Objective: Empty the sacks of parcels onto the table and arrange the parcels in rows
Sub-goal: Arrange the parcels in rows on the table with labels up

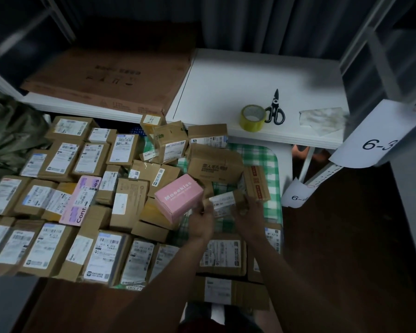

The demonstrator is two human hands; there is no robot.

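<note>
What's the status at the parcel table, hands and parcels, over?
Left hand and right hand both grip a small labelled parcel. Pink Mooekiss box sits tilted, touching the left hand. Left-side parcels in rows; middle pile still jumbled.

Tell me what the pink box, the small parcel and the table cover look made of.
Pink box: smooth printed card, seemingly; crisp edges, white lettering. Small parcel in both hands: brown corrugated cardboard, matte, with a white paper label. Table cover: green-and-white check, probably cloth or vinyl; too dim to tell.

Dozens of brown parcels (91,157), two pink boxes (178,198), one tape roll (252,117), one scissors (275,108)
</note>
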